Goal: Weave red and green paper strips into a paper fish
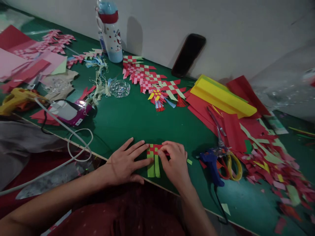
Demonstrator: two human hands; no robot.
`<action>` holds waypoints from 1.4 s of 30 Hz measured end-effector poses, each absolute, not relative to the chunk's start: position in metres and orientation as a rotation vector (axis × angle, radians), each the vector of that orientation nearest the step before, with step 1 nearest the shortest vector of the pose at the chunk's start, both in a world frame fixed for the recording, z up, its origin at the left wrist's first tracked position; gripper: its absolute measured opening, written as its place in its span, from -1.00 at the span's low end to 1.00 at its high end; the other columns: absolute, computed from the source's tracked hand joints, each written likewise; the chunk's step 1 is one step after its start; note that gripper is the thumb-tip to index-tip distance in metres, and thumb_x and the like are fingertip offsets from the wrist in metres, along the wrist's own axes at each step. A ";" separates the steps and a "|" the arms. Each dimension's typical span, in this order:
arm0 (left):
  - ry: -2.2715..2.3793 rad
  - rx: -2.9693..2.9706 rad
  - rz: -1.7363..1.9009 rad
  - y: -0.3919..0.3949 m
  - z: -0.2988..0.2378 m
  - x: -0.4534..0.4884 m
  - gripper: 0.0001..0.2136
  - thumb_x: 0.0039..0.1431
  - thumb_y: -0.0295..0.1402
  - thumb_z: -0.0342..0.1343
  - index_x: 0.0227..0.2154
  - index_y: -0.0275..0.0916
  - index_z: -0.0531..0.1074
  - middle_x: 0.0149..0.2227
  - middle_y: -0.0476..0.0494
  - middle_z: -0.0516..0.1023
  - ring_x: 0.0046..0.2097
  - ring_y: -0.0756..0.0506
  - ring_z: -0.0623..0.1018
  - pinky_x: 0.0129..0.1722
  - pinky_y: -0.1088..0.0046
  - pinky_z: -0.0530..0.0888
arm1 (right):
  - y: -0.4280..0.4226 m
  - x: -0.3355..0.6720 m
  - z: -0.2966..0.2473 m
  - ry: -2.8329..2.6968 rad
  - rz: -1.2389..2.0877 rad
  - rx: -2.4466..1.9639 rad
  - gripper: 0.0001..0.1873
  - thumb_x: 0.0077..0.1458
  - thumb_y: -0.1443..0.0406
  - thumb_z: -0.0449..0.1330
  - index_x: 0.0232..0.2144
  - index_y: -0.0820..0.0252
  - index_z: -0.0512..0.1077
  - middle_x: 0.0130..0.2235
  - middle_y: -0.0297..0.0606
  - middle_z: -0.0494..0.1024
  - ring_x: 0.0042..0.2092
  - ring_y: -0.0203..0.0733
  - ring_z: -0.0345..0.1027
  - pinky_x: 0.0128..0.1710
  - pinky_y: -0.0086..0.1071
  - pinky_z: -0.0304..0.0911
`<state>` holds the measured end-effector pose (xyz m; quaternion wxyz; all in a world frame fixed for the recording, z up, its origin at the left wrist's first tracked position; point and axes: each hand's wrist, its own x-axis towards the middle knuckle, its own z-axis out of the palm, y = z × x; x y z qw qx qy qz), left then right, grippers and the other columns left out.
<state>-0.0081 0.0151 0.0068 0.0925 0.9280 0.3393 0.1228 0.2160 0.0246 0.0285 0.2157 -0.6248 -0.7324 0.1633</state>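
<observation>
Spread fingers extend from your left hand (pixel 125 161), palm down, onto the red-and-green paper weave (pixel 152 150) near the table's (pixel 110 124) front edge. Your right hand (pixel 175 162) arches over its right side, fingers curled, thumb and index touching it; whether they pinch cannot be told. Beyond lie woven paper fish (pixel 145 86).

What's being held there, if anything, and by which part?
The right hand has thumb and forefinger at the right side of the woven paper; whether pinched or pressed, I can't tell. The left hand rests at its left edge.
</observation>
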 end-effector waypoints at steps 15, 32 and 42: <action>0.965 2.801 0.360 0.015 0.012 -0.011 -0.33 0.13 0.20 -0.06 0.26 0.09 0.11 0.34 -0.26 0.06 0.32 -0.31 0.13 0.27 -0.07 -0.05 | 0.010 0.233 0.033 -2.015 0.280 -1.529 -0.82 0.24 0.33 0.03 -0.20 0.18 0.43 -0.19 -0.18 0.52 -0.11 -0.13 0.30 -0.07 -0.19 0.25; 1.010 2.779 0.353 0.020 0.016 -0.013 -0.35 0.16 0.18 -0.08 0.23 -0.04 0.20 0.28 -0.22 0.22 0.33 -0.24 0.13 0.32 0.02 -0.18 | 0.002 0.217 0.031 -2.342 0.233 -1.490 -0.67 0.14 0.43 0.10 -0.10 0.00 0.48 -0.05 -0.32 0.55 -0.01 -0.08 0.25 -0.04 -0.13 0.04; 1.052 2.796 0.354 0.033 0.018 0.001 -0.55 0.31 -0.06 -0.06 0.13 -0.20 0.32 0.18 -0.12 0.38 0.31 -0.17 0.17 0.34 0.10 -0.28 | 0.013 0.228 0.031 -2.214 0.090 -1.627 -0.66 0.16 0.47 0.05 -0.10 0.07 0.49 -0.06 -0.28 0.56 -0.04 -0.11 0.26 -0.07 -0.17 0.04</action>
